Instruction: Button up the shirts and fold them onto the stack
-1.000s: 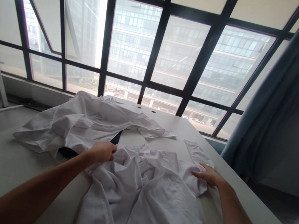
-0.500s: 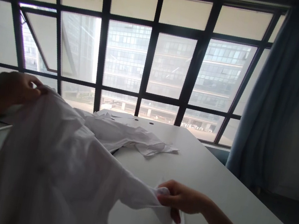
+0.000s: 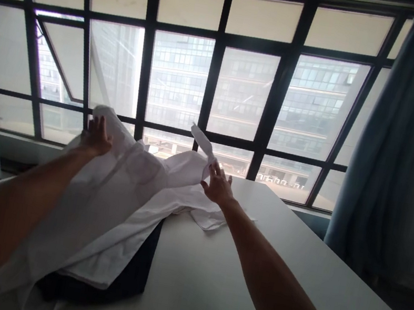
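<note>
Over smooth table (image 3: pixel 216 285), creased shirt (image 3: pixel 111 197) meets left hand (image 3: pixel 98 138), right hand (image 3: pixel 218 186).

Can't tell if the left hand (image 3: pixel 98 137) has hold of the shirt (image 3: pixel 111 197): fingers are soft and the cloth sits behind them. Same doubt for the right hand (image 3: pixel 218 186) at the raised strip of cloth (image 3: pixel 201 146). Shirt's lower end runs off the bottom edge. Dark cloth (image 3: pixel 100 280) lies mostly under the shirt, so I can't identify it. Left forearm (image 3: pixel 1 209) and right forearm (image 3: pixel 271 289) are both cut off by the frame.
</note>
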Motion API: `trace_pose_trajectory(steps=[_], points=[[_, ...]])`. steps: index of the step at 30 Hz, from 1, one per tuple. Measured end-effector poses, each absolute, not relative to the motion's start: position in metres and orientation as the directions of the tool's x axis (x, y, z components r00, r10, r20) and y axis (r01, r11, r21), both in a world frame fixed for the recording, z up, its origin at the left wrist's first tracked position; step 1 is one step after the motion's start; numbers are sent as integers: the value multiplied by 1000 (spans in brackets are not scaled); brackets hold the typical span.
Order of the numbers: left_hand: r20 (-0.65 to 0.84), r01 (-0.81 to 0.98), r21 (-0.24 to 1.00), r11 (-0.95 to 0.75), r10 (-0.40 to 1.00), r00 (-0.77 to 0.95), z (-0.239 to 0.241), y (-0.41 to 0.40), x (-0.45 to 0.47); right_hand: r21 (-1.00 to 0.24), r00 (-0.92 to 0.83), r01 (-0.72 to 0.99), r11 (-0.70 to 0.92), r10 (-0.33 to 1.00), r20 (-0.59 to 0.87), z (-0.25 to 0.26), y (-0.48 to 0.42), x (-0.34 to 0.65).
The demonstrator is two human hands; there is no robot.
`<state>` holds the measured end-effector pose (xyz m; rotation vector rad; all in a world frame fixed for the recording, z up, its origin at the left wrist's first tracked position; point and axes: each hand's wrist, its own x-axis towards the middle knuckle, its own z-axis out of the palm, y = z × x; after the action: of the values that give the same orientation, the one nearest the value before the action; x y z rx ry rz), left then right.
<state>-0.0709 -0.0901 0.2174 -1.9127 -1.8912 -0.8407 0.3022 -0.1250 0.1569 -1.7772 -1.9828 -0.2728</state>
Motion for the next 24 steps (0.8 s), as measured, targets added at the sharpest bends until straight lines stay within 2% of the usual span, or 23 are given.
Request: trace_pose_trajectory(steps=[2, 5, 8, 10, 13, 18, 21, 24], points=[[476, 975, 202, -90, 879, -17, 184, -85, -64, -134, -93, 980, 145, 938, 333, 135, -125, 314], [226, 964, 154, -216, 958, 178, 125, -93, -44, -78, -146, 984, 161, 973, 177, 88, -145, 332], [112, 935, 121, -332, 941, 320, 75, -119, -17, -72, -156, 986, 153, 987, -38, 43, -174, 351], [26, 914, 86, -395, 918, 395, 53, -138, 4, -97, -141, 987, 132, 985, -98, 23, -192, 363], [-82, 890, 54, -452, 887, 455, 33, -162, 34, -86, -121, 990, 115, 991, -65, 7, -217, 374], [-162, 841, 134, -524, 826, 540, 19, -192, 85, -19, -146, 989, 146, 989, 4, 1, -254, 372], [-124, 806, 161, -569, 799, 589, 15, -209, 117, -21, -166, 986, 167, 985, 51, 2, -271, 365], [-54, 787, 166, -595, 791, 609, 8, -226, 144, -80, -134, 986, 144, 983, 124, 0, -281, 359]])
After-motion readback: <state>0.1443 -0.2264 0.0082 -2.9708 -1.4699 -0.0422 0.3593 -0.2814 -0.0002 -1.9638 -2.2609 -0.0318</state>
